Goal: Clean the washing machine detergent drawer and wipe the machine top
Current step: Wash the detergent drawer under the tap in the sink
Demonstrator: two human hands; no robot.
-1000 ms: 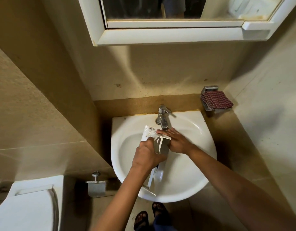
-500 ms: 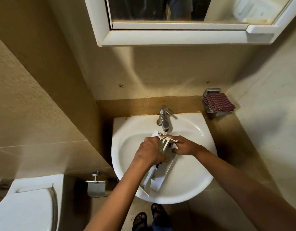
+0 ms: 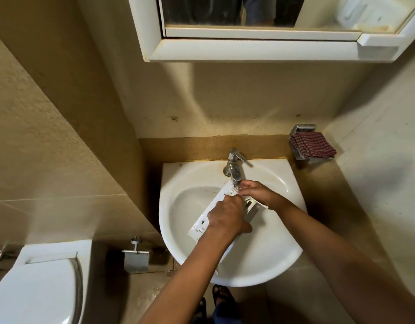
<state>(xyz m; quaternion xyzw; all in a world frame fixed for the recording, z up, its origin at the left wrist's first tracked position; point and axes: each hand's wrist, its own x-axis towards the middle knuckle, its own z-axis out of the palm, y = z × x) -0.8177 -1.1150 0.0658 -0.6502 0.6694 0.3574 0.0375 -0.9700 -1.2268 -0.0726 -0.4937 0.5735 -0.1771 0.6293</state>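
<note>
The white plastic detergent drawer (image 3: 210, 210) lies slanted over the white sink (image 3: 281, 253), its upper end under the chrome tap (image 3: 234, 168). My left hand (image 3: 227, 219) grips the drawer around its middle, fingers curled over it. My right hand (image 3: 256, 192) is on the drawer's upper right part just below the spout, its fingers bent against the plastic. The drawer's inner compartments are mostly hidden by both hands. No washing machine is in view.
A red checked cloth (image 3: 313, 148) lies on a metal holder on the right wall. A mirror cabinet (image 3: 248, 50) hangs above the sink. A toilet (image 3: 35, 291) stands at lower left, with a paper holder (image 3: 136, 259) beside it. My sandalled feet (image 3: 219, 300) are below the basin.
The drawer has turned so its flat white face points up and left. My right hand has moved up toward the spout. My left hand has kept its grip.
</note>
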